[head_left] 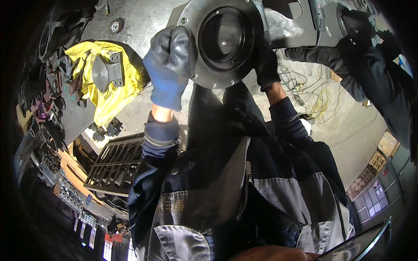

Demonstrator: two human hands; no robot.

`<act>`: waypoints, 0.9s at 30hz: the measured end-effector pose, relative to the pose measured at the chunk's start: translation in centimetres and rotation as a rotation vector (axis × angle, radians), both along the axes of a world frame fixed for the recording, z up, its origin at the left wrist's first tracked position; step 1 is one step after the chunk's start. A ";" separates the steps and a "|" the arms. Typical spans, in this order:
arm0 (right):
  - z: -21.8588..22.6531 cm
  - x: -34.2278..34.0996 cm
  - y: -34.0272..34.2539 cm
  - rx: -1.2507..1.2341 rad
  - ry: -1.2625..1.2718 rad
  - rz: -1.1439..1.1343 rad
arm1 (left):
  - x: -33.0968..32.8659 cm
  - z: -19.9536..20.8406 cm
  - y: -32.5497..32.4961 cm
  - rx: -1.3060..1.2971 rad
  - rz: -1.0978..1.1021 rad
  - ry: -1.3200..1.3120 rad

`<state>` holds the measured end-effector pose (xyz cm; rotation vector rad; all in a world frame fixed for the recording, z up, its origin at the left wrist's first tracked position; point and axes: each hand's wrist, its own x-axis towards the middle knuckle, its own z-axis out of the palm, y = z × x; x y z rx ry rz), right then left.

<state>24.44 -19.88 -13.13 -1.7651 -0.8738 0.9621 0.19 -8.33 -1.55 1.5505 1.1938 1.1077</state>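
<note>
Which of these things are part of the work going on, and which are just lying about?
Part of the work:
- flange, held at its rim
- left hand and right hand, both gloved

Apparently just lying about:
- yellow cloth
- metal bracket on the cloth
- yellow cable on the floor

A round, dark grey metal part [224, 43] sits at the upper middle of the frame, face toward the camera, small holes dotting its flat rim around a black circular recess.
</note>
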 end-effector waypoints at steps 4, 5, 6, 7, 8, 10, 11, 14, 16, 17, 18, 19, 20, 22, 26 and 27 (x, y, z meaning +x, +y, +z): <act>0.1 -0.3 -0.2 0.095 0.027 0.008 | 0.3 0.3 -0.2 0.084 0.002 0.111; -0.2 -0.4 -0.2 0.089 0.039 -0.014 | 0.3 0.5 -0.1 0.016 0.021 0.098; -0.6 -0.5 -0.1 0.108 0.022 -0.013 | 0.4 0.6 -0.1 -0.007 0.021 0.062; -1.1 -0.3 -0.1 0.167 -0.098 0.034 | 0.4 0.8 -0.1 -0.002 0.023 0.049; -1.5 -0.2 0.0 0.271 -0.387 0.104 | 0.3 1.0 -0.1 -0.070 0.040 0.056; -2.1 0.0 0.3 0.101 -0.233 0.062 | 0.1 1.2 -0.1 -0.095 0.032 0.022; -2.2 0.1 0.6 -0.033 -0.124 0.020 | 0.1 1.3 -0.2 -0.155 0.049 -0.044; -1.8 0.4 1.3 -0.018 -0.305 0.100 | -0.2 1.4 -0.3 -0.212 0.071 -0.109; -1.3 0.6 1.7 0.009 -0.409 0.159 | -0.3 1.2 -0.3 -0.201 0.089 -0.105; -1.0 0.6 1.9 0.026 -0.427 0.176 | -0.4 1.1 -0.2 -0.193 0.097 -0.116; -0.8 0.6 2.1 0.104 -0.469 0.185 | -0.5 1.0 0.0 -0.207 0.127 -0.112; -0.6 0.6 2.2 0.053 -0.390 0.183 | -0.6 0.9 0.1 -0.203 0.139 -0.096; -0.3 0.4 2.4 0.062 -0.334 0.174 | -0.8 0.8 0.3 -0.200 0.153 -0.079; 0.1 0.1 2.9 0.118 -0.207 0.144 | -1.2 0.5 0.9 -0.217 0.186 -0.054; 1.2 -0.7 4.4 0.060 -0.466 0.238 | -3.0 -0.9 2.3 -0.225 0.257 -0.107; 1.4 -1.1 5.1 0.068 -0.400 0.204 | -3.5 -1.6 2.7 -0.276 0.286 -0.160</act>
